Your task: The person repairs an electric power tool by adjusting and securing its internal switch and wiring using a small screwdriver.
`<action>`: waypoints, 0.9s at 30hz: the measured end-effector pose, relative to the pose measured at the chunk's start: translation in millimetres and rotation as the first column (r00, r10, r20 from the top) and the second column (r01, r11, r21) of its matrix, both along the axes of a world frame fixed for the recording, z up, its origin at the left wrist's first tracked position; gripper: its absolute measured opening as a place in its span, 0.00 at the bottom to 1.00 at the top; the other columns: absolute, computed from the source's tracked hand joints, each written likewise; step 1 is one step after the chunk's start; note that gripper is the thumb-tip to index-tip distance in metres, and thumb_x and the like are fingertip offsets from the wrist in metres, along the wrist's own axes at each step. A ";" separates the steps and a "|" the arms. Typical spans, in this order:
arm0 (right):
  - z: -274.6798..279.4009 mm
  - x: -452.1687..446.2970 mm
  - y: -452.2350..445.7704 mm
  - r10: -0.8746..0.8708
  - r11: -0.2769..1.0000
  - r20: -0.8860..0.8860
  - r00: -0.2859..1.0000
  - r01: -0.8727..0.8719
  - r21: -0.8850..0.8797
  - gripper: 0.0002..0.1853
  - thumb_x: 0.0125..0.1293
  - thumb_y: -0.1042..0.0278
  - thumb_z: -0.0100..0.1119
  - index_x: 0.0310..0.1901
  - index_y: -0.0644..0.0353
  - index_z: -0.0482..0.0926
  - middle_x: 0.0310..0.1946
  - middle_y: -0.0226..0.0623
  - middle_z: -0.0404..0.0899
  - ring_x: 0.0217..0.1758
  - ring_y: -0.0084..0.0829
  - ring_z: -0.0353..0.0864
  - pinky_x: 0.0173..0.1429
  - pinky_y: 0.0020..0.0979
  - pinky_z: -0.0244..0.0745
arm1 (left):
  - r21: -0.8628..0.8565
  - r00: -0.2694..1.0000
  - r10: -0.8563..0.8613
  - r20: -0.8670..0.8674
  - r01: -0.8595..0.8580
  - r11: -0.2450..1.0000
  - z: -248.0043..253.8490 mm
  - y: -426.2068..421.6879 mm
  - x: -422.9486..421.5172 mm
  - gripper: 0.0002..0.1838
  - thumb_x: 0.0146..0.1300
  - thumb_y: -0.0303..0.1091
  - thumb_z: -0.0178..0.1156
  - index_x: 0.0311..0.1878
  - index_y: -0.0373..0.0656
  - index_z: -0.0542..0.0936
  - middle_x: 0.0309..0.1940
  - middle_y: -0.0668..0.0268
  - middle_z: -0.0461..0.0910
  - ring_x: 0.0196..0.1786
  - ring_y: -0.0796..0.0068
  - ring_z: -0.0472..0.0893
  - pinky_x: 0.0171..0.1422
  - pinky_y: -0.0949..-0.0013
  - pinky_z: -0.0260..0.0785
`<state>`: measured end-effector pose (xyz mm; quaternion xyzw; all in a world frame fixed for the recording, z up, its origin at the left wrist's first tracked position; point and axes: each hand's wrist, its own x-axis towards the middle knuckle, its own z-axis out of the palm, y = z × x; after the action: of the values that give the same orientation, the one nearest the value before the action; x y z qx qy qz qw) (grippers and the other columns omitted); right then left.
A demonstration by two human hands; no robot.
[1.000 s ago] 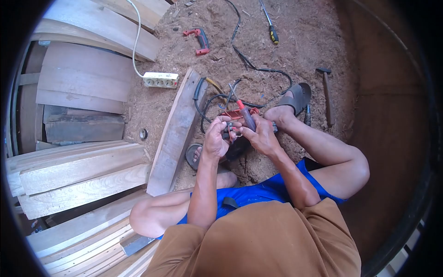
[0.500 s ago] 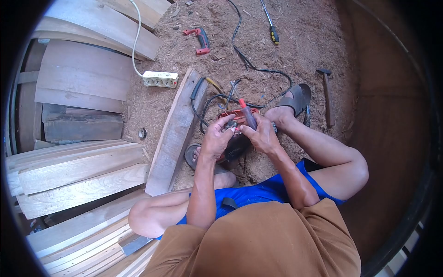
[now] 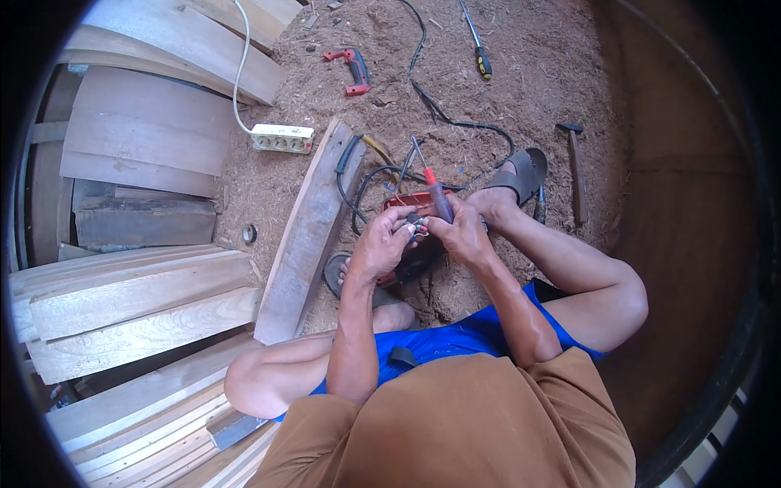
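Head view. My left hand pinches a small dark part between thumb and fingers; the part sits at about 2 o'clock from that palm and 10 o'clock from my right hand. Left is the nearer. The part's own long axis is too small to tell. My right hand is wrapped round the screwdriver, whose long axis runs from 5 to 11 o'clock, tip away from me and clear of the part. Right fingertips lie just beside the part; contact unconfirmed. The red casing shows at 12 o'clock, just beyond my fingers.
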<state>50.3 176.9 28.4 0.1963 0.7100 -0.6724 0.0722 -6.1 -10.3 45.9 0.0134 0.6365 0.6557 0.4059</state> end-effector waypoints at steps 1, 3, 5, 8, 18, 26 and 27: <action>-0.6 0.4 -0.2 -0.013 0.999 -0.002 1.000 0.013 -0.046 0.18 0.64 0.63 0.70 0.51 0.65 0.83 0.32 0.30 0.81 0.35 0.22 0.77 0.39 0.31 0.74 | 0.011 1.000 -0.004 -0.005 0.004 1.000 -2.0 -0.2 0.2 0.21 0.79 0.25 0.56 0.72 0.33 0.72 0.58 0.61 0.84 0.53 0.78 0.84 0.54 0.72 0.81; -2.6 1.1 -0.7 -0.039 0.990 -0.004 0.999 0.038 -0.138 0.18 0.65 0.63 0.70 0.52 0.65 0.82 0.34 0.30 0.82 0.35 0.22 0.78 0.39 0.30 0.73 | 0.030 1.000 0.003 -0.002 -0.003 1.000 -5.4 -0.5 -0.4 0.21 0.79 0.26 0.55 0.72 0.33 0.71 0.58 0.61 0.84 0.53 0.78 0.84 0.54 0.72 0.81; 25.4 -0.7 7.6 0.042 0.984 0.095 0.995 -0.025 -0.177 0.19 0.65 0.64 0.71 0.53 0.65 0.82 0.37 0.31 0.84 0.38 0.22 0.79 0.41 0.30 0.74 | 0.047 0.999 0.028 0.016 -0.028 0.998 -7.9 -1.1 -0.9 0.22 0.79 0.26 0.56 0.73 0.33 0.71 0.57 0.61 0.84 0.53 0.78 0.84 0.54 0.73 0.81; 30.7 0.5 -4.6 0.009 0.994 -0.052 0.999 -0.015 -0.110 0.18 0.64 0.66 0.71 0.53 0.65 0.81 0.38 0.34 0.84 0.40 0.25 0.81 0.43 0.33 0.75 | 0.092 0.996 0.084 0.025 -0.086 0.992 -6.5 0.4 -1.0 0.22 0.79 0.25 0.56 0.73 0.33 0.71 0.58 0.59 0.84 0.53 0.77 0.85 0.55 0.74 0.81; 8.2 6.0 -6.2 0.047 0.979 -0.099 0.994 -0.026 0.202 0.16 0.62 0.69 0.72 0.46 0.67 0.79 0.32 0.43 0.80 0.36 0.36 0.80 0.43 0.40 0.74 | -0.353 0.940 -0.142 -0.309 0.025 0.935 18.7 -1.4 -6.1 0.32 0.65 0.29 0.72 0.71 0.36 0.72 0.49 0.48 0.90 0.51 0.62 0.91 0.55 0.60 0.83; 25.6 3.7 -9.4 0.005 0.986 -0.044 0.999 0.003 0.168 0.15 0.64 0.67 0.72 0.45 0.66 0.79 0.33 0.38 0.82 0.36 0.32 0.81 0.45 0.37 0.76 | -0.570 0.866 -0.257 -0.429 -0.039 0.821 21.7 -5.2 -3.0 0.29 0.61 0.34 0.75 0.64 0.38 0.75 0.38 0.52 0.91 0.42 0.58 0.92 0.45 0.57 0.82; 25.9 3.7 -9.4 0.007 0.985 -0.031 0.999 -0.001 0.173 0.14 0.64 0.67 0.71 0.45 0.66 0.79 0.33 0.38 0.83 0.36 0.31 0.81 0.45 0.37 0.77 | -0.562 0.859 -0.236 -0.454 -0.071 0.824 23.1 -4.2 -2.5 0.26 0.61 0.34 0.74 0.61 0.38 0.76 0.36 0.53 0.90 0.41 0.58 0.92 0.44 0.58 0.81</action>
<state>54.0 167.5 54.3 0.1897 0.7673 -0.6110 0.0451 -8.6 -14.5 69.0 0.0932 0.8823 0.3942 0.2399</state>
